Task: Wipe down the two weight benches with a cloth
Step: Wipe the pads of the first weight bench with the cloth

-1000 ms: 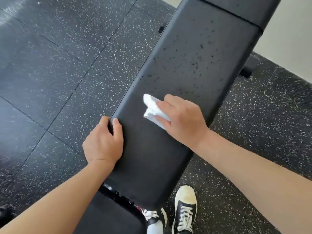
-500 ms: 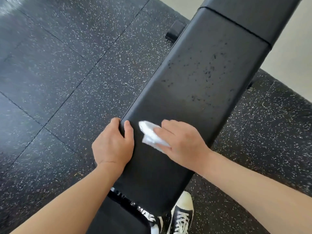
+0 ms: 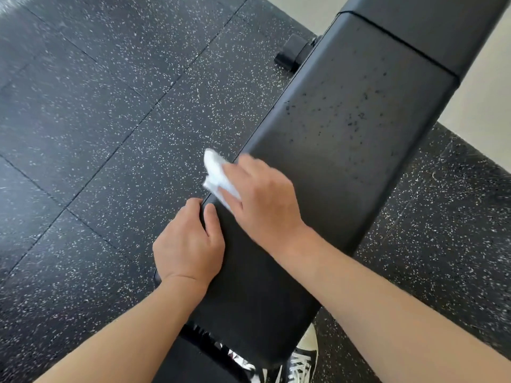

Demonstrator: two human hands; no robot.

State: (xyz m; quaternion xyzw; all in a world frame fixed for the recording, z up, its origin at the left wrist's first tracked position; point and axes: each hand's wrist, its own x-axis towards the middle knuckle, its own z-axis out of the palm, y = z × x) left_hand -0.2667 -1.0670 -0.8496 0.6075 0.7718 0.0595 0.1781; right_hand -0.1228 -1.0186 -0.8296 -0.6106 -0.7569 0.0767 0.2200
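Right hand (image 3: 262, 200) palm-down on the black counter (image 3: 345, 150), fingers curled over a crumpled white cloth (image 3: 217, 175) and pressing it against the pad's left edge; fingertips blurred, so exact finger placement hard to read. Cloth bunched, sticking out past the fingers toward 10 o'clock and overhanging the pad's edge slightly. Right forearm entering from 4 o'clock, bare.

Left hand (image 3: 188, 244) just beside the right, toward 7 o'clock of it, gripping the same left edge of the pad: thumb lying on top, fingers wrapped down over the side and out of sight. Not touching the cloth. Left forearm entering from 7 o'clock, bare.

Counter running diagonally from 6 o'clock to 1 o'clock. Dark specks and droplets scattered over the upper half of the pad, toward 1 o'clock of the right hand; near half plain and matte. Seam across the pad near the top, with a second pad section (image 3: 431, 20) beyond it, cut off by the frame. Black wheel (image 3: 290, 52) of the frame poking out at the pad's left side, partly hidden. Lower end of the counter hiding most of 1 black-and-white laced shoe (image 3: 302, 363) at 6 o'clock; another padded part (image 3: 182, 363) cut off at the bottom edge.

Black rubber floor (image 3: 96, 120) with white flecks, tile joints visible. Pale flooring (image 3: 489, 100) at 3 o'clock.
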